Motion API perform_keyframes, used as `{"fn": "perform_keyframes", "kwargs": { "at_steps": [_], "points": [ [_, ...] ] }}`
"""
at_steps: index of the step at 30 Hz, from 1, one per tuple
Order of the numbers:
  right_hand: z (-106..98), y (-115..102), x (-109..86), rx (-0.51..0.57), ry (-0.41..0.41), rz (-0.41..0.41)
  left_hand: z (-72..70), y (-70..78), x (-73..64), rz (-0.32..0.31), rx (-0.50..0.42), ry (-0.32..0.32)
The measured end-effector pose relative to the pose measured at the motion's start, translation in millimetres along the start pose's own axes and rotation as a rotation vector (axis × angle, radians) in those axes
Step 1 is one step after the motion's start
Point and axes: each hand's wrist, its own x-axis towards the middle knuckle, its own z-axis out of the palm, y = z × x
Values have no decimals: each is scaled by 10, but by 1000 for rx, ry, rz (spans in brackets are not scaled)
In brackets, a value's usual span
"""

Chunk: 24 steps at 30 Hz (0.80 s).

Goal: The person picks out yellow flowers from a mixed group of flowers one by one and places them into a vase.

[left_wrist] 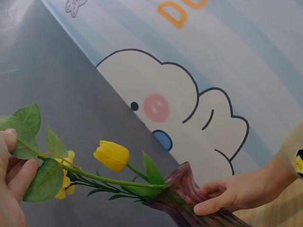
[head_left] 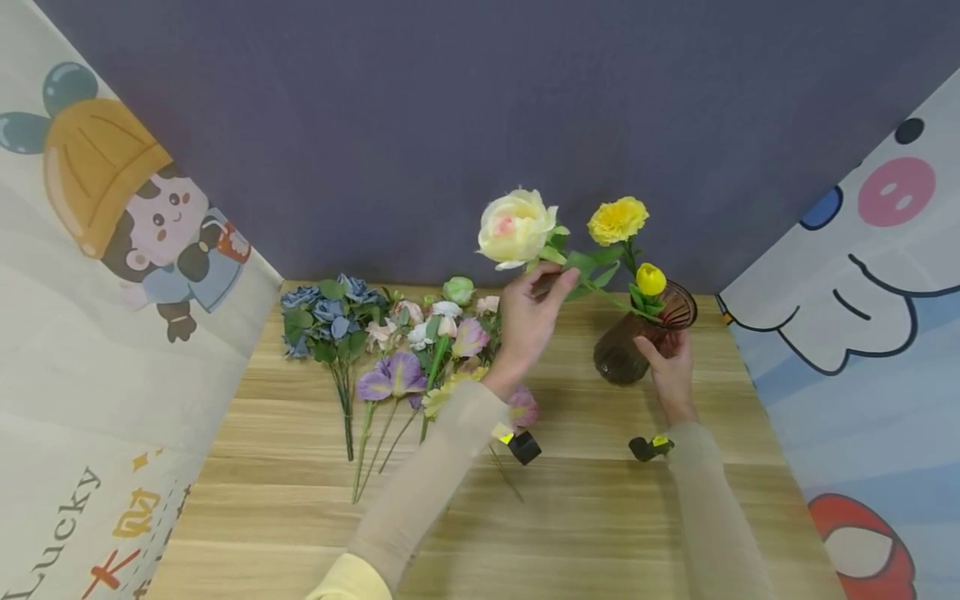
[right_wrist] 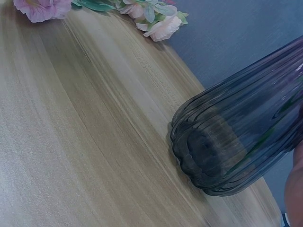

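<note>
My left hand pinches the green stem of a large cream rose with a pink centre. That stem slants right, and in the left wrist view its lower end reaches the mouth of a ribbed dark glass vase. My right hand grips the vase near its neck, thumb in front. A yellow carnation and a yellow tulip stand in the vase, leaning left. In the right wrist view, green stems show through the ribbed vase wall.
Left on the wooden table lie blue roses, purple flowers, a pink-purple bloom and several pale blossoms, stems toward me. A dark wall rises behind; printed cartoon panels flank both sides.
</note>
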Motion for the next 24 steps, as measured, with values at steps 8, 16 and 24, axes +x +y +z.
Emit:
{"fn": "perform_keyframes", "kwargs": {
  "at_steps": [8,16,24],
  "points": [
    [-7,-2,-3,5,2,-3,69,-62,-37,-66,40,-51],
    [9,-2,-2,50,2,-17,137,-107,-58,-97,36,-86],
    [-2,17,17,72,8,-25,208,-142,-66,-85,23,-101]
  ]
}}
